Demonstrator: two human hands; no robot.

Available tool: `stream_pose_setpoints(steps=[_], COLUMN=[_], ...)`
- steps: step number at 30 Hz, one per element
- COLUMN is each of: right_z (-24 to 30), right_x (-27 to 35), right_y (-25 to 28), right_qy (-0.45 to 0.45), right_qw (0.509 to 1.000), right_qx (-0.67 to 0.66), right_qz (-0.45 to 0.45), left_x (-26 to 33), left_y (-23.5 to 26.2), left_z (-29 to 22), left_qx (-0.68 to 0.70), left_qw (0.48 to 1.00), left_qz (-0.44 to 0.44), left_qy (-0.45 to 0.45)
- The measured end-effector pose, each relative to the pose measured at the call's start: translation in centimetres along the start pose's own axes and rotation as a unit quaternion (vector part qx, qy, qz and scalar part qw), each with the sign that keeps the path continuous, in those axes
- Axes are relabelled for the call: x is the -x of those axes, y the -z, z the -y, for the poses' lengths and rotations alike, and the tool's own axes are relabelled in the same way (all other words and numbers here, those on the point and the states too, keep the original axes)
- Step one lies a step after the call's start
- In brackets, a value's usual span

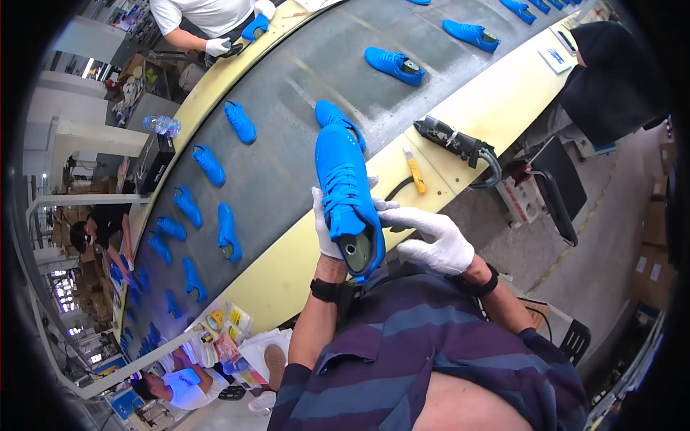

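Sneaker point(345, 188), bright blue, laced, grey last inside, gloved hands gripping heel.

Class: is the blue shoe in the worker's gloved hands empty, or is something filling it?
Filled: a dark green last plugs the blue shoe's opening.
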State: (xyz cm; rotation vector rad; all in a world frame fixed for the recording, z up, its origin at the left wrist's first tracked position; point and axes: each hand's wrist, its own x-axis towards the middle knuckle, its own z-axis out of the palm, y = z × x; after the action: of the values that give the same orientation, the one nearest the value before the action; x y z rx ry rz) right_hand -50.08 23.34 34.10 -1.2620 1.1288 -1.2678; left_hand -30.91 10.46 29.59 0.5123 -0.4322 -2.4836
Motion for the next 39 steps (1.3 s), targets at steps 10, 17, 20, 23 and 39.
stream_pose_setpoints(steps=[10,17,20,23,39], right_z=[-1.6,-3.9,-6.2,-8.9,-19.9], right_x=[1.3,-0.1,-0.3,0.6,-6.1], right_y=[-1.2,-2.7,-2.9,-2.7,-6.6], right_qy=[-0.045,-0.123,-0.153,-0.172,-0.163], right_qw=[0.999,0.989,0.979,0.967,0.908], right_qx=[0.009,0.074,0.131,0.188,0.374], right_qz=[-0.001,-0.04,-0.039,-0.024,0.096], left_x=[0.5,-1.4,-2.9,-3.4,0.6], left_y=[3.1,9.4,14.8,18.5,29.2], left_z=[0.4,1.7,3.3,4.2,5.8], left_qx=[0.086,-0.071,-0.07,-0.041,-0.548], left_qw=[0.993,0.986,0.972,0.962,0.766], left_qz=[0.033,-0.123,-0.153,-0.149,-0.331], left_qy=[0.068,0.087,0.163,0.224,-0.059])
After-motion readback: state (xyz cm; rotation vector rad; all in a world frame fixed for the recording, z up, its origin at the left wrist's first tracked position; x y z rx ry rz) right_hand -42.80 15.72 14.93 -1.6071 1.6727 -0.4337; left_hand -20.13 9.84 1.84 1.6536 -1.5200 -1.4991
